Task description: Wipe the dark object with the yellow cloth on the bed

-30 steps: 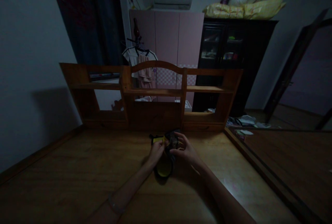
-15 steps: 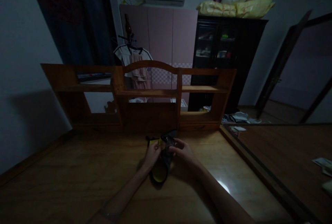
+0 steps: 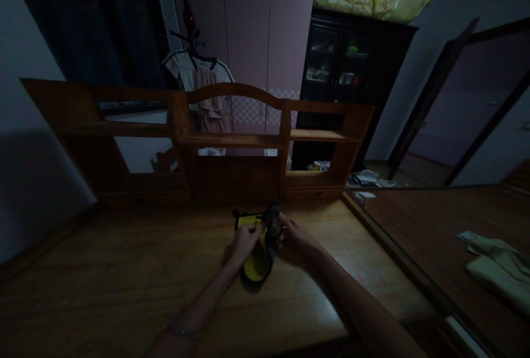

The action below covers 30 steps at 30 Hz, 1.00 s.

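A small yellow and black cloth item [image 3: 259, 261], perhaps a sock, lies on the wooden desk [image 3: 124, 280] in dim light. My left hand [image 3: 242, 242] pinches its yellow upper edge, fingers closed on it. My right hand [image 3: 295, 232] grips the dark part of the same item from the right side. Both hands meet over the item just in front of the desk's shelf unit [image 3: 199, 137].
A wooden shelf unit runs along the desk's back edge. Behind it stand a pink wardrobe [image 3: 248, 43], hanging clothes [image 3: 202, 82] and a dark glass-door cabinet [image 3: 351, 70]. A folded light cloth [image 3: 494, 261] lies on the wooden surface at the right.
The view has tilted down and turned right, bringing the folded cloth into sight. My hands have shifted their grip on the yellow and black item; more of its yellow shows.
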Each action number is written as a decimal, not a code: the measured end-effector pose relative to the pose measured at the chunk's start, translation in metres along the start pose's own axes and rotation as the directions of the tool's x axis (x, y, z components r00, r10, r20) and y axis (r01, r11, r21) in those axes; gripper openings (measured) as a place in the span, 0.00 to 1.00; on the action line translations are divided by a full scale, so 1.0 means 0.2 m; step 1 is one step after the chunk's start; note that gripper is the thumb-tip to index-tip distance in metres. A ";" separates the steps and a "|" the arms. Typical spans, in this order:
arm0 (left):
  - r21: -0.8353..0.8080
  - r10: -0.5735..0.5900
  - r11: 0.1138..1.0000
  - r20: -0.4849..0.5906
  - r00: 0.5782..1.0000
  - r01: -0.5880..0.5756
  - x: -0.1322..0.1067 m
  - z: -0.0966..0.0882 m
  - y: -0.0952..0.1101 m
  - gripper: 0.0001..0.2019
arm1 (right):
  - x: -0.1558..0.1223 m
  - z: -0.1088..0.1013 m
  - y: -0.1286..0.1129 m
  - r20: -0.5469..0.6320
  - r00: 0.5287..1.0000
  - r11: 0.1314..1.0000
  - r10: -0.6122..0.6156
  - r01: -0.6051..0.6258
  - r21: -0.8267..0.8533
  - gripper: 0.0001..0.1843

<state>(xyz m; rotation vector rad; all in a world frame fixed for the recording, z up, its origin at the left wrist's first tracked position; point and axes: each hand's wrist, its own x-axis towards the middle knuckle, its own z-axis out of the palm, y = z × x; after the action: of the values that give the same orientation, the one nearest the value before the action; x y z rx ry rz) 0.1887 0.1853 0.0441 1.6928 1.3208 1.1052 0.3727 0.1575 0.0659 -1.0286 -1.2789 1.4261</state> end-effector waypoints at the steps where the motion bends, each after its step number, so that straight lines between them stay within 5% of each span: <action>1: -0.005 -0.004 1.000 -0.001 1.000 0.004 0.00 0.00 0.00 0.20 | 0.00 0.00 0.00 0.005 1.000 1.000 0.003 -0.003 0.006 0.30; 16: -0.103 0.093 0.991 0.026 0.995 -0.090 -0.04 0.01 0.08 0.14 | -0.08 0.04 -0.05 -0.051 0.991 0.985 -0.123 0.128 0.114 0.24; 30: -0.130 0.096 0.987 0.014 0.995 -0.093 -0.02 -0.01 0.09 0.17 | -0.09 0.06 -0.04 -0.019 0.998 0.997 -0.068 0.069 0.035 0.26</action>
<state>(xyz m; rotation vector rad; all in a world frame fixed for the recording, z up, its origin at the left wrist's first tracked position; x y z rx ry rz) 0.1928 0.1782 0.0595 1.6809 1.1415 1.1985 0.3660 0.1366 0.0747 -0.9627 -1.2594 1.3804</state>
